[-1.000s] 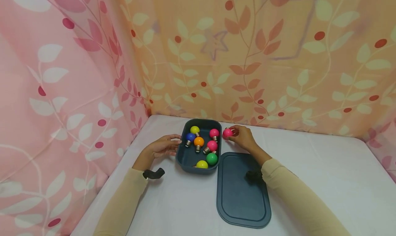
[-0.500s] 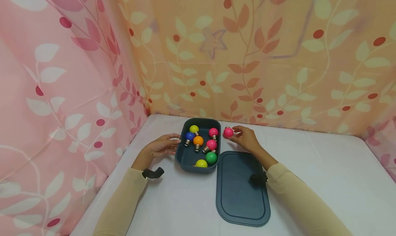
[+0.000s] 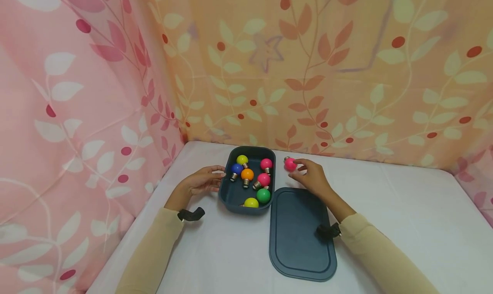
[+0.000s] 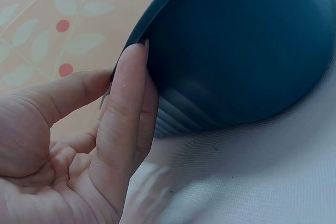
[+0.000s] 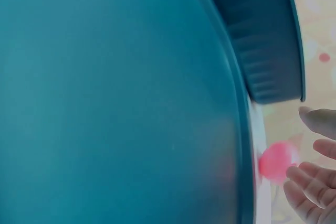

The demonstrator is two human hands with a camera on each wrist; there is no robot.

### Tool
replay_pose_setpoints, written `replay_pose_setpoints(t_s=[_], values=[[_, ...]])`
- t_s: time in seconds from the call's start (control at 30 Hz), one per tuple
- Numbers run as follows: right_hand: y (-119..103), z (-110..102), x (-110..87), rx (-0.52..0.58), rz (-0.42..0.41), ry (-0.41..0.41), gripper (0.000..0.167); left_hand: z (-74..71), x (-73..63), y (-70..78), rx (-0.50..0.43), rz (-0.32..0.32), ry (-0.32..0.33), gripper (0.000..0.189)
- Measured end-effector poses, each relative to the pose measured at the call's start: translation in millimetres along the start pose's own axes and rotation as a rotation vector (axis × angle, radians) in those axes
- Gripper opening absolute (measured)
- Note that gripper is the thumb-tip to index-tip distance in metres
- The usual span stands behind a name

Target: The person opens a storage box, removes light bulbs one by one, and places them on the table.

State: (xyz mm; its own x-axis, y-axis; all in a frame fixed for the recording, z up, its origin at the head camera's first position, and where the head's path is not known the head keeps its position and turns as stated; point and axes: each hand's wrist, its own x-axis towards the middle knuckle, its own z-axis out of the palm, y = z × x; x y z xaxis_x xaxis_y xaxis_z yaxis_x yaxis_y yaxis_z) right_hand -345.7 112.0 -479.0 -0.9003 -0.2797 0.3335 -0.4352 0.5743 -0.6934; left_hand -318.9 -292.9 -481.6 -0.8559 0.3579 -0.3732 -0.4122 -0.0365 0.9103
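A dark teal box (image 3: 232,194) stands open on the white table and holds several small coloured bulbs, among them an orange one (image 3: 247,174) and a green one (image 3: 263,195). My left hand (image 3: 200,180) lies flat against the box's left wall (image 4: 241,51), fingers (image 4: 123,114) straight. A loose pink bulb (image 3: 290,164) lies on the table just right of the box. My right hand (image 3: 313,178) is behind it, its relaxed fingertips (image 5: 315,187) right at the bulb (image 5: 275,162) without closing round it.
The box's flat lid (image 3: 302,234) lies on the table under my right forearm, filling the right wrist view (image 5: 105,98). Leaf-patterned curtains close in the table at the back and left. White table cloth (image 3: 404,208) stretches to the right.
My right hand has loosened its hold on the pink bulb and drawn back to the right; the bulb has shifted slightly right. The left hand and box stay put.
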Motion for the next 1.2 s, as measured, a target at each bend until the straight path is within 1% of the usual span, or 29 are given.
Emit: replay_pose_setpoints(t_s=[0.17, 0.5, 0.63, 0.8, 0.93, 1.03, 1.13, 1.2], values=[[-15, 1, -6.4, 0.028, -0.067, -0.012, 0.052, -0.4, -0.3, -0.1, 0.0, 0.003, -0.005, 0.028], [-51, 8, -22.1, 0.072, -0.133, -0.062, 0.046, 0.1, -0.6, 2.1, -0.004, 0.0, -0.02, 0.029], [-65, 12, -26.6, 0.064, -0.156, -0.1, 0.044, -0.3, -0.3, 3.3, -0.004, 0.004, -0.03, 0.029], [-84, 16, -32.2, 0.088, -0.189, -0.169, 0.043, -1.1, 0.1, 3.7, -0.009, 0.001, -0.033, 0.028], [-92, 21, -32.4, 0.094, -0.24, -0.23, 0.044, -1.6, 0.0, 2.7, -0.013, 0.004, -0.038, 0.027], [-96, 24, -30.3, 0.11, -0.259, -0.299, 0.041, -1.9, -0.1, 1.8, -0.007, 0.01, -0.036, 0.027], [-100, 26, -27.5, 0.124, -0.254, -0.379, 0.038, -1.5, 0.6, 1.0, 0.002, 0.01, -0.031, 0.026], [-102, 28, -25.5, 0.113, -0.251, -0.429, 0.035, -1.6, 0.8, 0.2, 0.005, 0.008, -0.027, 0.025]])
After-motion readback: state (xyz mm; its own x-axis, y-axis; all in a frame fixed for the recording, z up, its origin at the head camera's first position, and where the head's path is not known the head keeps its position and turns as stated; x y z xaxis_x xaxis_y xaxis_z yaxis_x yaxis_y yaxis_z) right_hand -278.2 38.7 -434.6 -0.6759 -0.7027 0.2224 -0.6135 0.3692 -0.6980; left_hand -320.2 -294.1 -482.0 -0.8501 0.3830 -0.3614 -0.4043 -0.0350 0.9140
